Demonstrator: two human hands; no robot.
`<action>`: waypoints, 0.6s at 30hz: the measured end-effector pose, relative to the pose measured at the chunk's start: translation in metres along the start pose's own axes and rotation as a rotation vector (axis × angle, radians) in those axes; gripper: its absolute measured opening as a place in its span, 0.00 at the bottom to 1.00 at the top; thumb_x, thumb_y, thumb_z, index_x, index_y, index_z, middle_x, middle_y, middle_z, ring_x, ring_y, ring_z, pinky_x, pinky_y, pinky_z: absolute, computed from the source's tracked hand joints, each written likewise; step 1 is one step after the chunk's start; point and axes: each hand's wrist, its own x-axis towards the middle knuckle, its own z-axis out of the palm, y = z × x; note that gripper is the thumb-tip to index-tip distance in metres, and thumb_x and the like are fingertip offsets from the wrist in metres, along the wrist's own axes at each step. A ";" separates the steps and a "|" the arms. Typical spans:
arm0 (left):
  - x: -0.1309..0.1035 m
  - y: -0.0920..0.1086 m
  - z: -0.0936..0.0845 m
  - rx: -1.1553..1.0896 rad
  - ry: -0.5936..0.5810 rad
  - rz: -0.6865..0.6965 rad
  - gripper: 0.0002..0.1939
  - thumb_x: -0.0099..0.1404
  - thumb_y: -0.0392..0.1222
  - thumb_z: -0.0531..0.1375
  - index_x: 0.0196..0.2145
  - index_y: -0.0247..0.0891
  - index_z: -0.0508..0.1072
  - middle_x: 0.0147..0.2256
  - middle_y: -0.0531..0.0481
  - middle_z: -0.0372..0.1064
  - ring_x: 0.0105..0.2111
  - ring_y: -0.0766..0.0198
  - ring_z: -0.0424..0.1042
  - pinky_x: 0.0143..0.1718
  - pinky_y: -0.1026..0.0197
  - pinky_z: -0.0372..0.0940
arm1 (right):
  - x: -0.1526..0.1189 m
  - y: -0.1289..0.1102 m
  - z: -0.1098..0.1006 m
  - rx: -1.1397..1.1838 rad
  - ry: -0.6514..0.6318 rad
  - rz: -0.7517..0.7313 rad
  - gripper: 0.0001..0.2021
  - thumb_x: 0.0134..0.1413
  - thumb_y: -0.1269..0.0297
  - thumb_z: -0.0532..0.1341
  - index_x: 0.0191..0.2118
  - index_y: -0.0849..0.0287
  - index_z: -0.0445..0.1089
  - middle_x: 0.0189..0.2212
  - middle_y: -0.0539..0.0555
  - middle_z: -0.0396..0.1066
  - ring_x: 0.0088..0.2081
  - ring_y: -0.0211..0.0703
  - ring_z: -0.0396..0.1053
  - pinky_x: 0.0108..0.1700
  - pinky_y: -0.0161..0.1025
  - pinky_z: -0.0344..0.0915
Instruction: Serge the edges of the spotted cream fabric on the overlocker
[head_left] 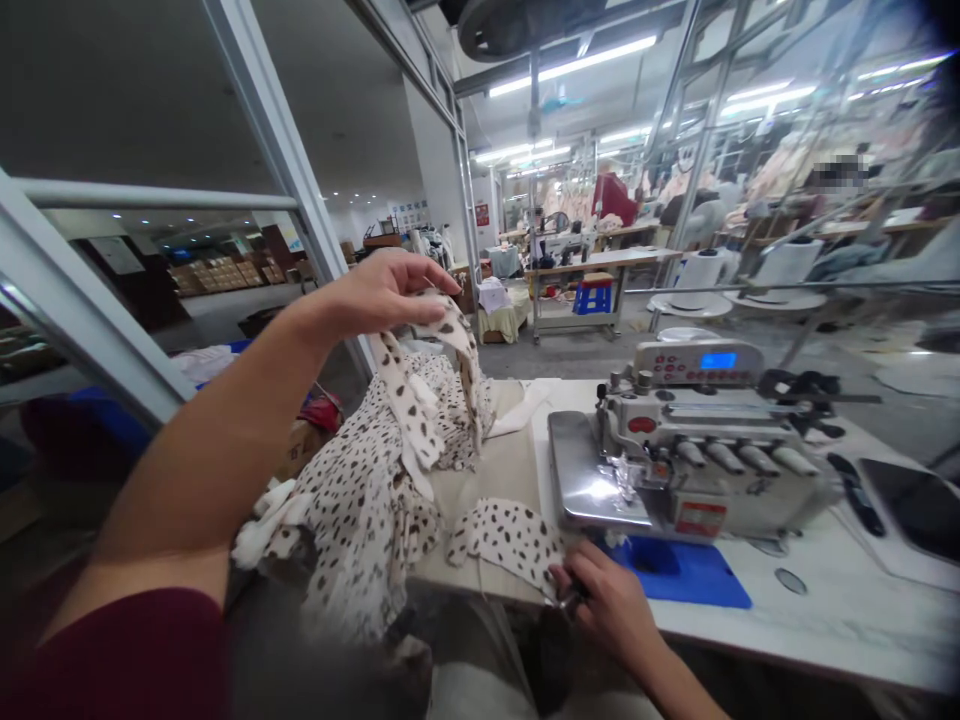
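My left hand (390, 295) is raised over the table's left part, its fingers closed on a spotted fabric strip (409, 400) that hangs down. Below it a heap of white fabric with dark spots (360, 500) spills over the table edge. Down at the front edge, my right hand (600, 590) is closed around a small dark tool, partly hidden by the fingers, and touches the right end of a curved spotted piece (510, 535). That piece lies flat on the table beside the heap.
An overlock sewing machine (697, 440) with a lit blue display stands right of the fabric. In front of it lies a blue plate (694, 575). A dark tablet-like device (911, 505) is at the right. Metal frame bars (262, 110) rise at the left.
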 end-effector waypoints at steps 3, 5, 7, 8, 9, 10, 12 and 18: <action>-0.008 0.013 -0.007 0.028 -0.201 -0.048 0.22 0.54 0.43 0.70 0.47 0.39 0.77 0.35 0.47 0.74 0.33 0.61 0.73 0.35 0.59 0.68 | 0.001 -0.001 -0.003 0.001 -0.055 0.037 0.16 0.68 0.61 0.53 0.29 0.57 0.70 0.30 0.53 0.71 0.28 0.38 0.69 0.30 0.34 0.59; -0.016 0.001 -0.009 0.087 -0.242 -0.102 0.22 0.55 0.46 0.68 0.48 0.39 0.77 0.36 0.46 0.75 0.34 0.60 0.74 0.36 0.59 0.68 | 0.002 -0.003 -0.007 0.008 -0.103 0.062 0.15 0.67 0.62 0.52 0.31 0.57 0.72 0.33 0.54 0.73 0.30 0.39 0.71 0.32 0.34 0.60; -0.026 -0.027 -0.010 0.219 -0.300 -0.181 0.22 0.54 0.47 0.67 0.47 0.39 0.77 0.35 0.47 0.76 0.34 0.60 0.74 0.36 0.60 0.67 | 0.004 -0.004 -0.011 0.023 -0.139 0.077 0.13 0.65 0.64 0.53 0.35 0.56 0.74 0.37 0.55 0.74 0.33 0.40 0.73 0.34 0.34 0.62; -0.032 -0.045 -0.010 0.311 -0.334 -0.224 0.22 0.54 0.47 0.66 0.47 0.39 0.77 0.35 0.48 0.76 0.33 0.60 0.74 0.36 0.61 0.66 | 0.004 -0.005 -0.012 0.032 -0.151 0.079 0.12 0.65 0.64 0.53 0.37 0.56 0.74 0.39 0.55 0.75 0.35 0.41 0.73 0.35 0.34 0.63; -0.038 -0.063 -0.009 0.422 -0.367 -0.269 0.22 0.54 0.47 0.66 0.46 0.40 0.78 0.35 0.48 0.76 0.34 0.61 0.73 0.36 0.62 0.65 | 0.005 -0.005 -0.013 0.041 -0.158 0.080 0.12 0.64 0.65 0.54 0.38 0.55 0.75 0.41 0.56 0.75 0.36 0.41 0.73 0.36 0.34 0.64; -0.046 -0.080 -0.007 0.540 -0.391 -0.312 0.21 0.54 0.46 0.65 0.46 0.40 0.78 0.35 0.49 0.77 0.34 0.60 0.73 0.37 0.63 0.64 | 0.005 -0.005 -0.014 0.049 -0.164 0.077 0.12 0.64 0.65 0.54 0.40 0.55 0.75 0.42 0.56 0.75 0.37 0.42 0.74 0.36 0.34 0.64; -0.062 -0.108 0.000 0.771 -0.473 -0.392 0.18 0.54 0.44 0.63 0.43 0.41 0.79 0.37 0.48 0.77 0.37 0.59 0.73 0.39 0.63 0.63 | 0.006 -0.006 -0.016 0.060 -0.170 0.071 0.12 0.64 0.64 0.54 0.42 0.54 0.76 0.43 0.56 0.75 0.38 0.42 0.74 0.37 0.34 0.65; -0.100 -0.123 0.080 0.910 -0.555 -0.135 0.16 0.57 0.34 0.57 0.42 0.39 0.79 0.45 0.41 0.74 0.45 0.52 0.71 0.46 0.56 0.62 | 0.006 -0.008 -0.016 0.009 -0.225 0.058 0.12 0.63 0.67 0.55 0.43 0.53 0.76 0.46 0.55 0.75 0.40 0.42 0.74 0.38 0.33 0.65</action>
